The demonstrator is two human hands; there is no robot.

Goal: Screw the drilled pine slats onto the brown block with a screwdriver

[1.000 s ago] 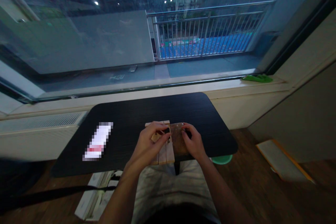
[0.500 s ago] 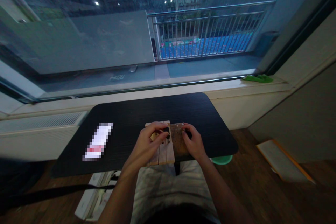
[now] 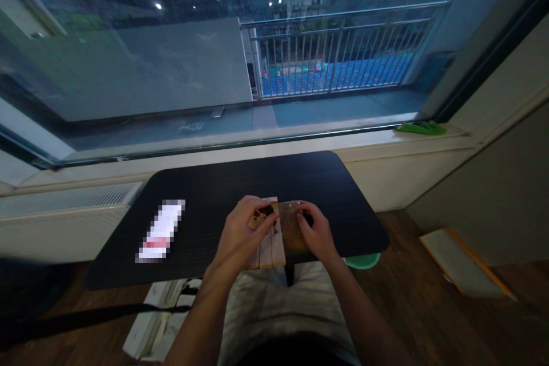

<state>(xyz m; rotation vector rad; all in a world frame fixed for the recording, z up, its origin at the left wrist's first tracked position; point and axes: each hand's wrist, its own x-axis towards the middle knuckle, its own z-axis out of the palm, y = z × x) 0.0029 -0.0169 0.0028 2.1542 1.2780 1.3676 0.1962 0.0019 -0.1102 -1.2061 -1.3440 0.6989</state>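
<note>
A pale panel with a wood-plank look (image 3: pixel 266 254) lies near the front edge of the black table, with a printed picture and small dark marks partly covered. Against its right side lies a brown, cork-like panel (image 3: pixel 291 237) with a few shiny spots along its top. My left hand (image 3: pixel 242 231) arches over the pale panel, thumb and index finger curled close together at its right edge. My right hand (image 3: pixel 317 231) rests at the brown panel's right side, fingers curled and the tips near its upper corner. What lies between either hand's fingertips is too small to make out.
The black table (image 3: pixel 214 183) stands by a large window. A blurred-out phone-shaped item (image 3: pixel 160 231) lies on its left. A green cloth-like thing (image 3: pixel 422 127) is on the sill. Below are a green round item (image 3: pixel 363 261), a white box (image 3: pixel 146 320) and an orange-edged board (image 3: pixel 465 263).
My left hand has shifted slightly, its thumb moving up and right toward the pale panel's right edge. My right hand and both panels stay nearly where they were.
</note>
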